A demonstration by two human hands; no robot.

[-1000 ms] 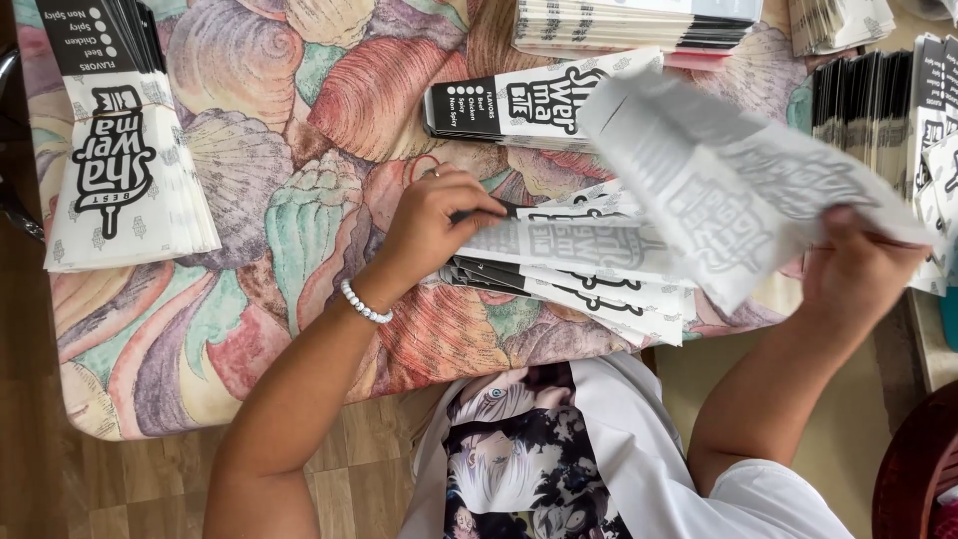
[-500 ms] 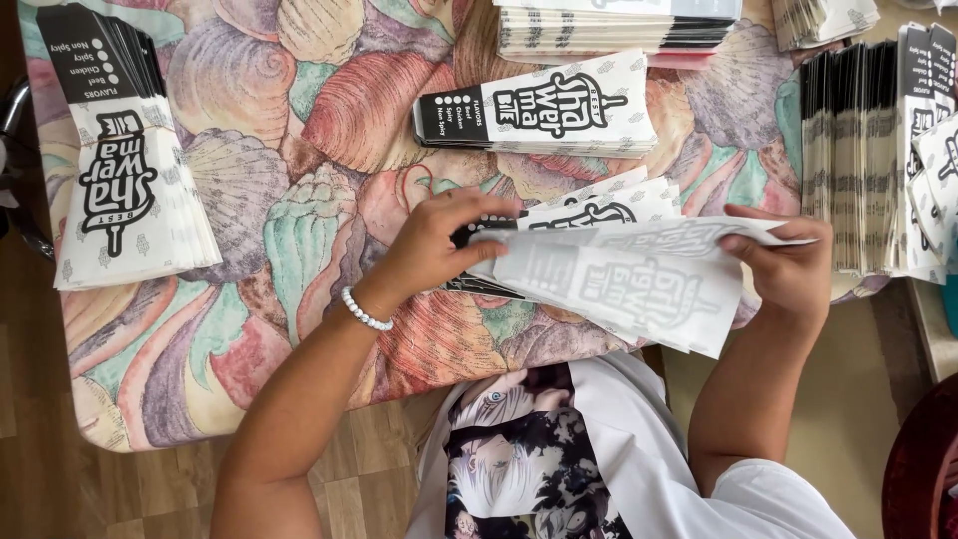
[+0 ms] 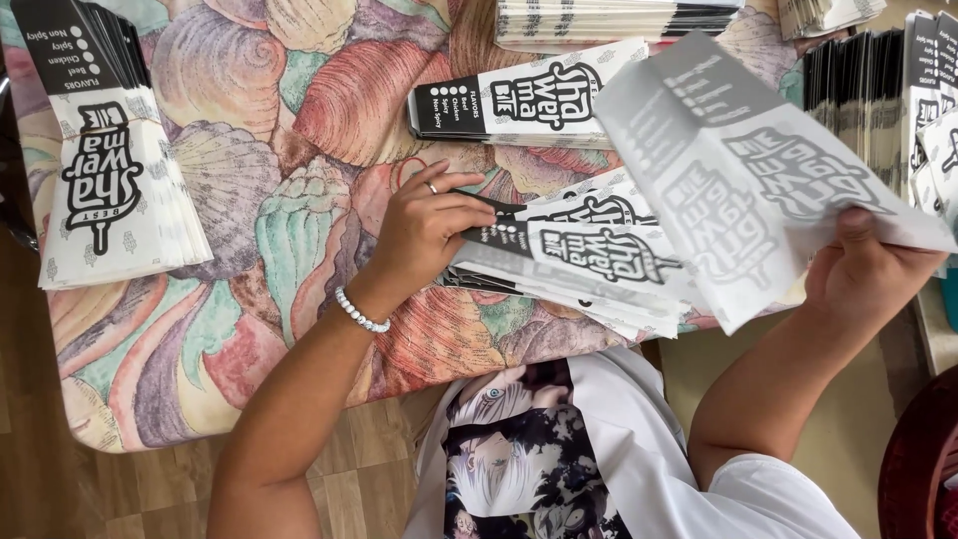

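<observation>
Two hands at work: our left hand point(image 3: 424, 225) pins the near pile point(image 3: 579, 265) on the counter point(image 3: 299, 130); our right hand point(image 3: 863, 265) pinches a lifted bag point(image 3: 758, 170) — that loose pile could slide off the near edge.

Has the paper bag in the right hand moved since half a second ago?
Yes. The paper bag in the right hand has lifted off the loose pile under the left hand, swinging up toward the flat stack on the table.
</observation>
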